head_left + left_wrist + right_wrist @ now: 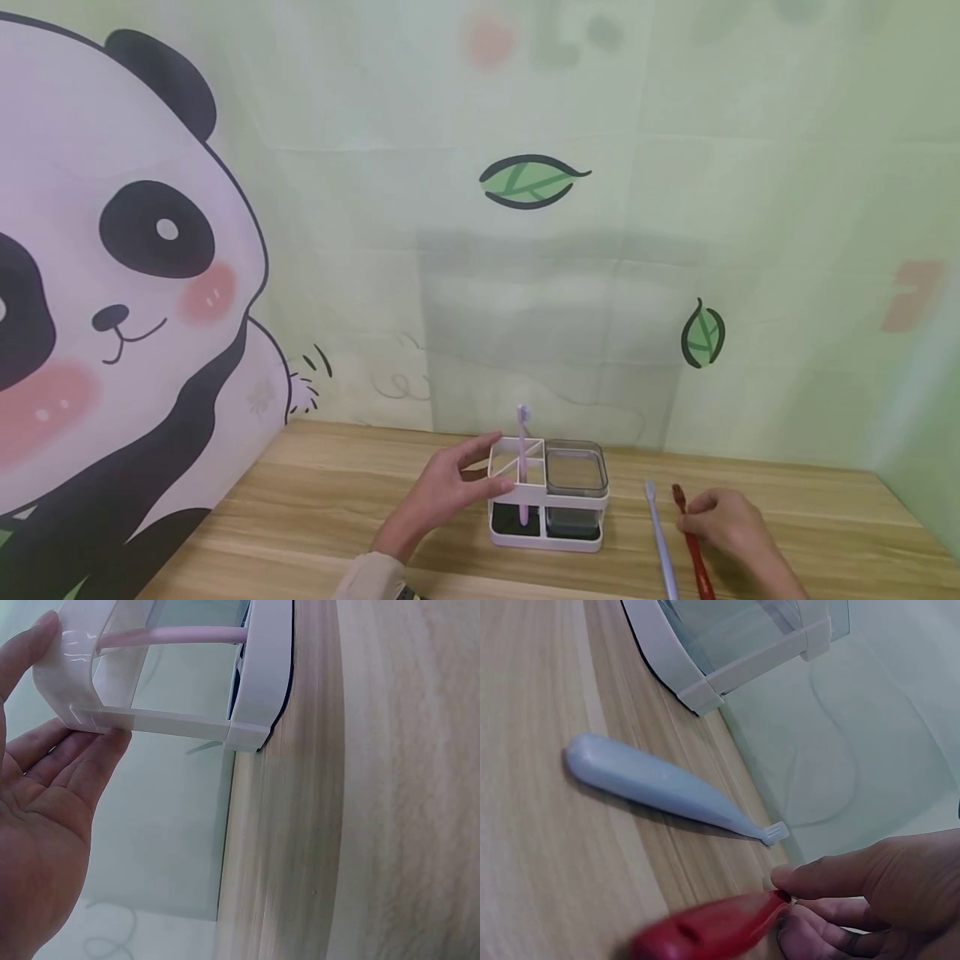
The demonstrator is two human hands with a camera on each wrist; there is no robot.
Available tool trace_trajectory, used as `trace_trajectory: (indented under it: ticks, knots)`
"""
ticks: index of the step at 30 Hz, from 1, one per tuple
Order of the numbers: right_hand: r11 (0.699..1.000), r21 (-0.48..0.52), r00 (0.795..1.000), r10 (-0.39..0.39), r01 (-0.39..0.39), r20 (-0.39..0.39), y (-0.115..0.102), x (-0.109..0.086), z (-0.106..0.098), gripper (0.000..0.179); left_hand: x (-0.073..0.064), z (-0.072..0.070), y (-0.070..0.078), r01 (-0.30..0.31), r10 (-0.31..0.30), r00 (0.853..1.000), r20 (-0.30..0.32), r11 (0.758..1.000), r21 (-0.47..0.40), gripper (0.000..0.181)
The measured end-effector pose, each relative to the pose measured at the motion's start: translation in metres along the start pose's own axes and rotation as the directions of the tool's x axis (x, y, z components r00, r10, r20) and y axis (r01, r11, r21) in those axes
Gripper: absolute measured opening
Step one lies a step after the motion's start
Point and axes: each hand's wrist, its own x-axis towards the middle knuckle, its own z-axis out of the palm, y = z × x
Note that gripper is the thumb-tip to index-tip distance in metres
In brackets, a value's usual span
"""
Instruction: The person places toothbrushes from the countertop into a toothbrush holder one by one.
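Note:
A white toothbrush holder (573,502) stands upright on the wooden table, a pink toothbrush (522,442) leaning up from one of its left compartments. My left hand (442,492) grips the holder's upper left side; in the left wrist view the thumb lies on one face of the top frame and the fingers on another. On the right, my right hand (726,521) pinches a red toothbrush (712,926) near its head between thumb and fingers. Beside it, a light blue toothbrush (662,546) lies on the table, untouched.
A transparent square cup (576,471) sits in the holder's right half. Behind the wooden table (315,492) hangs a pale green cloth backdrop (360,208) with a printed panda on the left and leaves.

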Motion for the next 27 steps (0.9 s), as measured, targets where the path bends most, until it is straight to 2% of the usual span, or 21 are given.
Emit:
trace_trajectory:
  ticks: [8, 16, 22, 27]
  knots:
    - [1.0, -0.017, 1.0, -0.013, 0.013, 0.0, 0.0, -0.003, 0.001, 0.011, 0.0, 0.0, -0.001, -0.001, 0.001, 1.0, 0.0, 1.0, -0.008, 0.072]
    - [0.997, 0.077, 1.0, 0.026, -0.026, 0.009, -0.004, -0.004, -0.002, 0.017, 0.0, 0.001, -0.001, 0.001, -0.001, 1.0, -0.006, 1.0, -0.018, 0.072]
    - [0.988, 0.154, 1.0, -0.006, 0.003, 0.021, -0.013, -0.006, -0.009, 0.021, 0.0, 0.001, 0.0, 0.005, -0.005, 1.0, -0.006, 1.0, -0.012, 0.073]
    - [0.968, 0.251, 1.0, -0.024, 0.019, 0.014, -0.025, -0.006, -0.017, 0.027, 0.0, 0.001, 0.0, 0.006, -0.006, 1.0, -0.004, 1.0, -0.02, 0.073]
